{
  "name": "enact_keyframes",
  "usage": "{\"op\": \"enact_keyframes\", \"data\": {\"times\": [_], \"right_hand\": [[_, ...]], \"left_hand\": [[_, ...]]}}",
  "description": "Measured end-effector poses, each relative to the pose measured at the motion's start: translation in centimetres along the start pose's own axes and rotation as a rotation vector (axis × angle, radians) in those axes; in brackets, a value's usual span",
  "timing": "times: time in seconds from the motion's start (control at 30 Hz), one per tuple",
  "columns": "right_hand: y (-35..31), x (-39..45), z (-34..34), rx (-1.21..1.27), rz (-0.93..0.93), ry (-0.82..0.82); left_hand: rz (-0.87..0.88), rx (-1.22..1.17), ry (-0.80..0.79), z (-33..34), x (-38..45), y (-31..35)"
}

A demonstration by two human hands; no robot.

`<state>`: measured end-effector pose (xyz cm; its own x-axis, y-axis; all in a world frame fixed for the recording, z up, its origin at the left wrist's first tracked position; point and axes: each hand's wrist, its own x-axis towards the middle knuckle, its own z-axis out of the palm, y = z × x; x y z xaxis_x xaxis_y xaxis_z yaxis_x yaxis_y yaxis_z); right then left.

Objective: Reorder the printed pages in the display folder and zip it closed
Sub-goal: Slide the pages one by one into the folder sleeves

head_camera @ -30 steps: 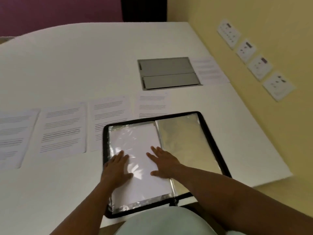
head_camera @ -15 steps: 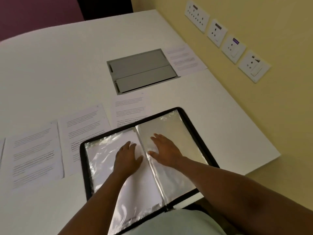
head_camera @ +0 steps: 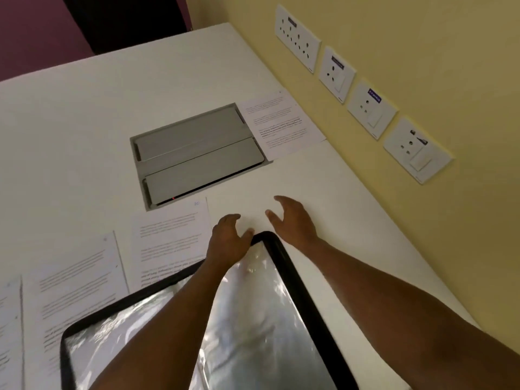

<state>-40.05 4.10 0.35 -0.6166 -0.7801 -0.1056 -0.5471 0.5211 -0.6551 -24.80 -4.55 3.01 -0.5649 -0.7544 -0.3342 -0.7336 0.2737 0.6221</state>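
1. The display folder lies open on the white desk, its black zip border framing shiny clear sleeves.
2. The left hand reaches over the folder's far corner, fingers loosely bent, thumb at the black edge.
3. The right hand hovers over bare desk just past that corner, fingers spread and slightly curled, holding nothing.
4. Printed pages lie in a row left of the folder; one more page lies beside the grey hatch.
5. Four socket plates line the yellow wall.
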Motion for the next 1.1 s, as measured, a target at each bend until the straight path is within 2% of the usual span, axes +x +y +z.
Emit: {"op": "enact_keyframes", "data": {"times": [0.1,0.27,0.57,0.77,0.83,1.1], "right_hand": [[1.6,4.9,-1.4,-0.004,0.062,0.013],[4.7,13.6,-4.0,-0.071,0.142,0.049],[9.6,25.1,-4.9,-0.229,0.133,0.184],[11.6,27.3,-3.5,-0.307,0.162,0.206],[11.8,27.2,-3.0,-0.334,0.158,0.234],[11.2,25.5,-1.9,-0.349,0.154,0.280]], "left_hand": [[-0.061,-0.103,-0.010,0.4,4.9,2.6],[-0.198,-0.449,-0.049,1.0,13.4,6.4],[-0.283,-0.713,0.014,3.3,26.1,11.5],[-0.444,-0.767,0.178,5.1,30.5,12.4],[-0.434,-0.762,0.209,5.6,31.2,12.4],[-0.455,-0.814,0.200,5.1,32.3,12.8]]}}
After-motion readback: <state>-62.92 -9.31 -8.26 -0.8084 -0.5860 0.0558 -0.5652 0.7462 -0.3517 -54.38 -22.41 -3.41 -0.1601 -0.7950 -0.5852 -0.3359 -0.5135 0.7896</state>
